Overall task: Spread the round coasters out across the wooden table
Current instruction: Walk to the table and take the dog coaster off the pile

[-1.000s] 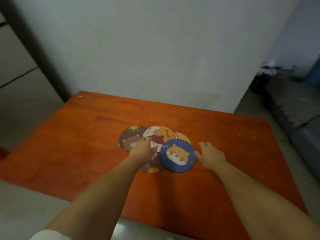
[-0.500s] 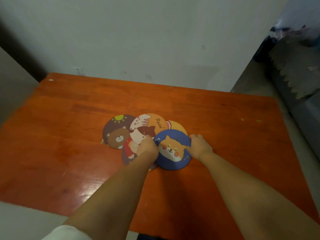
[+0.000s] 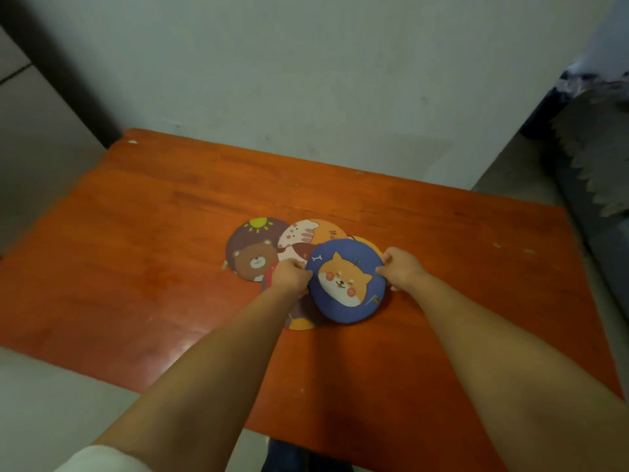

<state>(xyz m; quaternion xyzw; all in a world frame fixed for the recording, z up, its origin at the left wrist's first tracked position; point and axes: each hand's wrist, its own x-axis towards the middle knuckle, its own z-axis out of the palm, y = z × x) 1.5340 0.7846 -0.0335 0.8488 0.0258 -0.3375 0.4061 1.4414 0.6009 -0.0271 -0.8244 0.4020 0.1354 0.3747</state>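
Several round coasters lie overlapped in a cluster at the middle of the wooden table (image 3: 136,267). On top is a blue coaster with a shiba dog (image 3: 345,281), its near edge tilted up. My left hand (image 3: 291,275) pinches its left rim and my right hand (image 3: 401,267) pinches its right rim. A brown bear coaster (image 3: 252,250) lies at the left. Beside it is an orange cat coaster (image 3: 306,236), partly covered. A yellow-orange one (image 3: 369,243) peeks out behind the blue one. Another coaster (image 3: 299,321) shows under my left wrist.
A white wall (image 3: 306,80) rises right behind the table's far edge. Grey jagged-edged material (image 3: 599,155) lies on the floor to the right. A pale floor (image 3: 51,403) shows past the table's near left edge.
Both hands closed in on the blue dog coaster from either side, gripped its rim and raised it off the pile. The camera has tipped closer over the table.
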